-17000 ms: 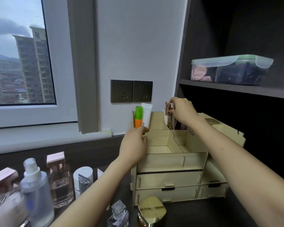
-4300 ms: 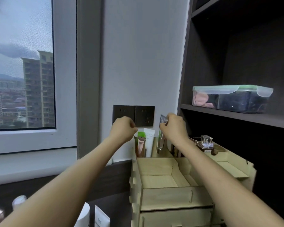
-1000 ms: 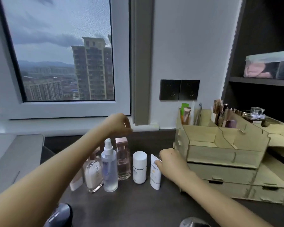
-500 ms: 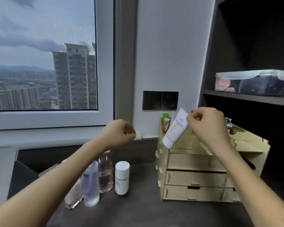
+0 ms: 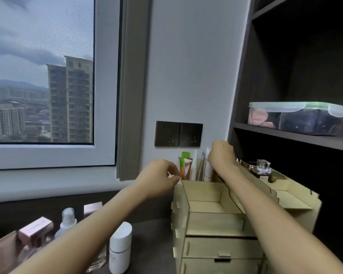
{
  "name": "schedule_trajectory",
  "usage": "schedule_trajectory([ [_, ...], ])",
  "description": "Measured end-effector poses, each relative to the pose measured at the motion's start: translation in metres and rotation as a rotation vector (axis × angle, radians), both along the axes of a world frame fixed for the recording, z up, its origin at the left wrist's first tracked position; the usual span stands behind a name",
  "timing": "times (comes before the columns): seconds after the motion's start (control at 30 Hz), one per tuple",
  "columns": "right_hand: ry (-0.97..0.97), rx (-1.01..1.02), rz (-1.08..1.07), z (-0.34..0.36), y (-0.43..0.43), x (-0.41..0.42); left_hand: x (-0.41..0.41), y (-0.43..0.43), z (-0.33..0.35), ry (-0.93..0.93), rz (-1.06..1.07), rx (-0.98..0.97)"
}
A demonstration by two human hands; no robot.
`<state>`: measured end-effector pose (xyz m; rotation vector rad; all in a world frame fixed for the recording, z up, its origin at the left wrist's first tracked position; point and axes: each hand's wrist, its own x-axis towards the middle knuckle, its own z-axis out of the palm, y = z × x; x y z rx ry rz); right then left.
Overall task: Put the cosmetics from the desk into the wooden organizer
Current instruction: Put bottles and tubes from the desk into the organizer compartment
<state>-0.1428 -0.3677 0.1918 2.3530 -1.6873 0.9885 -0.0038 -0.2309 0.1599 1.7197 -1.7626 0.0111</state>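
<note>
The pale wooden organizer [image 5: 214, 224] stands on the dark desk, right of centre, with open top trays and drawers below. My right hand [image 5: 221, 156] is over its back left slot, fingers closed on the top of a white tube [image 5: 208, 167] that stands upright among other tubes [image 5: 186, 165]. My left hand [image 5: 159, 177] hovers by the organizer's left rear corner, fingers curled with nothing visible in them. On the desk at lower left stand a white bottle [image 5: 120, 248], a spray bottle [image 5: 67, 220] and pink-capped perfume bottles [image 5: 35, 232].
A perfume bottle [image 5: 262, 168] sits on the organizer's right rear ledge. Dark shelving rises on the right with a lidded plastic box [image 5: 297, 118]. Two wall sockets [image 5: 178, 134] sit behind the organizer. A window fills the left.
My right hand has carried the white tube from above the organizer's front down into the back left slot. My left hand has shifted right toward the organizer. The camera has tilted up.
</note>
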Motion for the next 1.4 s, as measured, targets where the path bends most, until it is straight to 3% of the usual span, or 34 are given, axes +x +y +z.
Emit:
schedule_trajectory([
  [0.43, -0.054, 0.199, 0.039, -0.014, -0.010, -0.003, 0.019, 0.004, 0.000, 0.019, 0.057, 0.021],
  [0.57, -0.064, 0.048, 0.048, -0.004, 0.012, -0.003, 0.028, 0.029, 0.015, -0.005, 0.103, 0.009],
  [0.7, -0.076, -0.142, 0.299, -0.003, 0.084, 0.009, 0.047, 0.074, 0.032, 0.007, 0.180, -0.026],
  [0.97, 0.049, 0.128, 0.850, -0.078, 0.243, 0.069, 0.092, 0.208, 0.020, 0.021, 0.408, 0.011],
  [1.2, 0.114, 0.363, 1.054, -0.147, 0.310, 0.103, 0.113, 0.326, -0.030, 0.139, 0.629, 0.197],
  [1.4, 0.095, 0.266, 1.123, -0.179, 0.348, 0.123, 0.143, 0.400, -0.098, 0.160, 0.949, 0.449],
])
